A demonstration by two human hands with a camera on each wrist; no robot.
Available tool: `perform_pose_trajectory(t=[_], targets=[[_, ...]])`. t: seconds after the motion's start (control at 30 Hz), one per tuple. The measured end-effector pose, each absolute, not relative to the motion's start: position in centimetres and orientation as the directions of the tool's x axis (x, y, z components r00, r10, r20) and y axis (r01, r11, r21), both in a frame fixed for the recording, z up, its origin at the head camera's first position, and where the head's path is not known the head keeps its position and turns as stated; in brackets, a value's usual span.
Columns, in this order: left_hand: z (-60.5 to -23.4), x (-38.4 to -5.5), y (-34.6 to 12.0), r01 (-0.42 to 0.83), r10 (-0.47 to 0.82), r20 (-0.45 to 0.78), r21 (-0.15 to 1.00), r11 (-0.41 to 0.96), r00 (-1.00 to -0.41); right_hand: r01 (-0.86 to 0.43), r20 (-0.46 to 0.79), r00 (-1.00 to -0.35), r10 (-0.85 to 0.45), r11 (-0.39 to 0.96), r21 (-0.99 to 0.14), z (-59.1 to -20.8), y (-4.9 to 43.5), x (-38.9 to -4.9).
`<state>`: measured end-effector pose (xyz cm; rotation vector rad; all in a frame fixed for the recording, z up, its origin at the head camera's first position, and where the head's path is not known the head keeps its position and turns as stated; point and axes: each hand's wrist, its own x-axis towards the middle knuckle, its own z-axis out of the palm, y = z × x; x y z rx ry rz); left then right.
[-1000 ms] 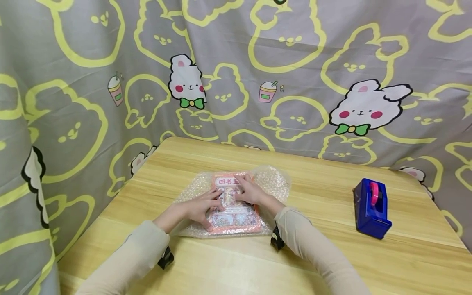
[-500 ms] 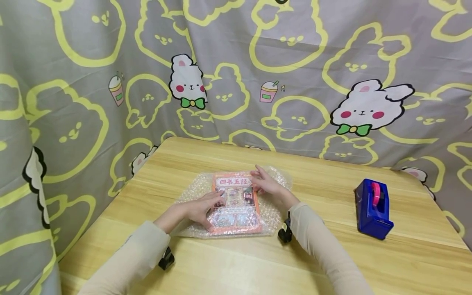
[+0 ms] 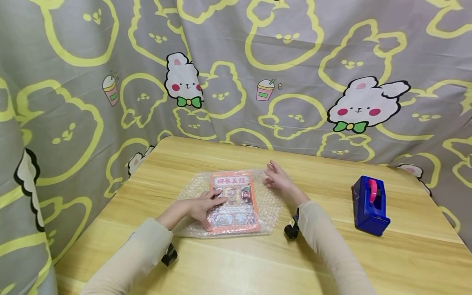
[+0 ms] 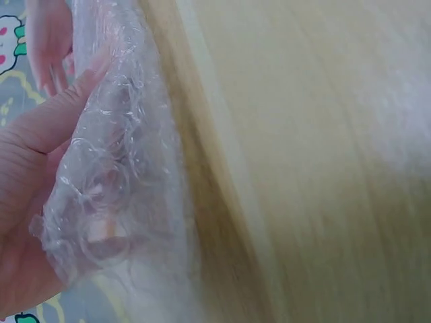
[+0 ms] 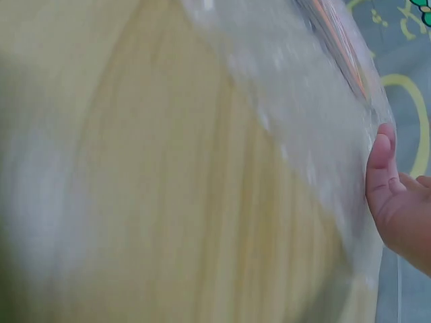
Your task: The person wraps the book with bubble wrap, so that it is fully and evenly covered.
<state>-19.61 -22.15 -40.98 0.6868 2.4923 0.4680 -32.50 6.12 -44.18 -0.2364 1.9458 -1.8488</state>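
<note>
A book (image 3: 236, 221) with an orange-bordered cover and pink title characters lies flat on the table, covered by clear bubble wrap (image 3: 268, 209). The wrap spreads out past the book on both sides. My left hand (image 3: 202, 208) rests on the book's left half, fingers spread over the wrapped cover. In the left wrist view its thumb (image 4: 57, 118) lies along the crinkled plastic. At the wrap's far right edge is my right hand (image 3: 279, 179), its fingers loosely extended. The right wrist view has that hand (image 5: 401, 202) right at the wrap's margin, beside the book.
A blue tape dispenser (image 3: 370, 207) with a roll of pink tape (image 3: 373, 190) stands to the right on the wooden table (image 3: 317, 246). A grey curtain (image 3: 228, 41) printed with cartoon animals hangs along the table's back and left sides.
My right hand has slid from the middle of the cover rightward to the wrap's outer edge, uncovering the title. The wrap on the right lies flatter. My left hand stays on the book.
</note>
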Motion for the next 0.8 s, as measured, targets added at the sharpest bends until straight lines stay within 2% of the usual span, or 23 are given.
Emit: perform_pose_trajectory(t=[0.2, 0.6, 0.8], targets=[[-40.9, -19.6, -22.1, 0.380, 0.554, -0.369, 0.448, 0.809, -0.746, 0.126, -0.156, -0.896, -0.415, 0.100, -0.987, -43.8, 8.0, -32.6], [-41.0, -19.6, -22.2, 0.356, 0.542, -0.395, 0.453, 0.817, -0.741, 0.097, -0.157, -0.904, -0.398, 0.166, -0.981, -43.7, 10.7, -32.4], [-41.0, -19.7, -22.3, 0.372, 0.557, -0.386, 0.457, 0.808, -0.735, 0.108, -0.185, -0.925, -0.332, 0.237, -0.965, -43.7, 12.3, -32.4]])
